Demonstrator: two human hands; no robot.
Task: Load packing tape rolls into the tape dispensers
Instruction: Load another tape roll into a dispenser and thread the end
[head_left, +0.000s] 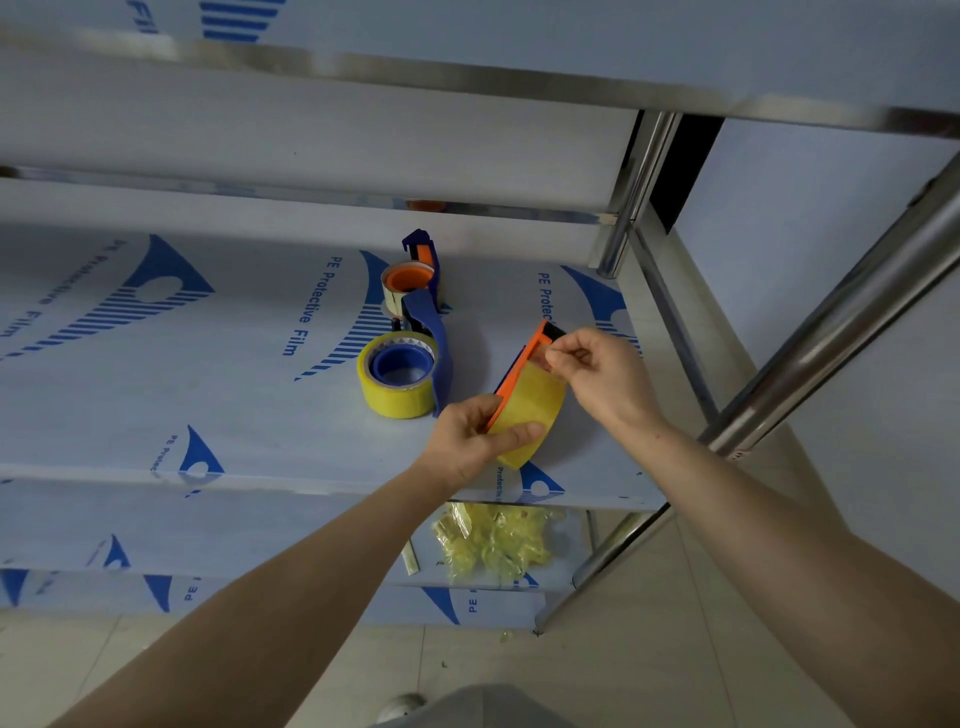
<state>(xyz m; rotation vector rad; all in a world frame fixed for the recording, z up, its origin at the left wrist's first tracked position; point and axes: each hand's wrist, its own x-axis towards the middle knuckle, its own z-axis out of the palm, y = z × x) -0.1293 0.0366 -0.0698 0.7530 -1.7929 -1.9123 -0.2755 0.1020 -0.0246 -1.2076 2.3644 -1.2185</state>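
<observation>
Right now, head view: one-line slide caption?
Left hand grips orange dispenser with yellow tape roll; right hand pinches at its cutter end.

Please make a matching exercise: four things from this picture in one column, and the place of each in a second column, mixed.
1. orange dispenser
2. roll with blue core
3. roll with orange core
4. crumpled yellow wrap

A. lower shelf
B. in left hand and right hand
C. table, nearer side
D. table, farther back

Pairs: 1-B, 2-C, 3-D, 4-A
</observation>
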